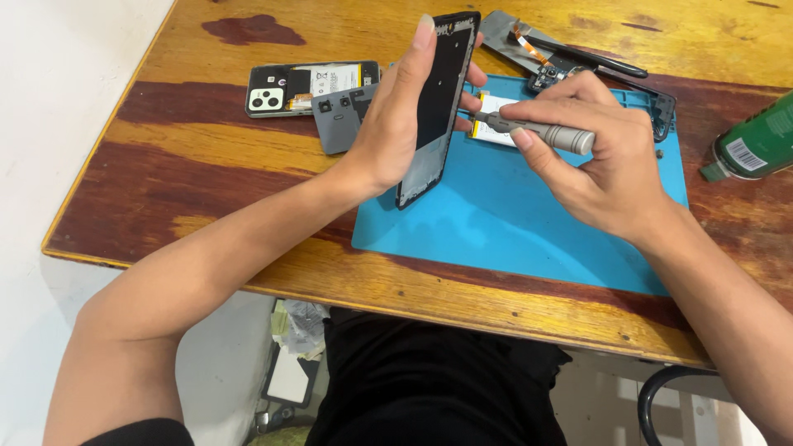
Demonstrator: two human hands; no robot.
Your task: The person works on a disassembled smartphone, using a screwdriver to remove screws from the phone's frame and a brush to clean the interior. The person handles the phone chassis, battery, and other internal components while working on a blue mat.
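The left hand (396, 124) grips a black phone frame (438, 103) upright on its edge over a blue mat (496, 215). The right hand (603, 157) pinches a grey screwdriver (537, 132), tip at the frame. An opened phone (306, 87) lies far left on the counter (206, 157).

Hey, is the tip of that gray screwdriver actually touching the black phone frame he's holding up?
Cannot tell. In the head view, the gray screwdriver in the right hand points at the black phone frame held by the left hand, but fingers hide its tip.
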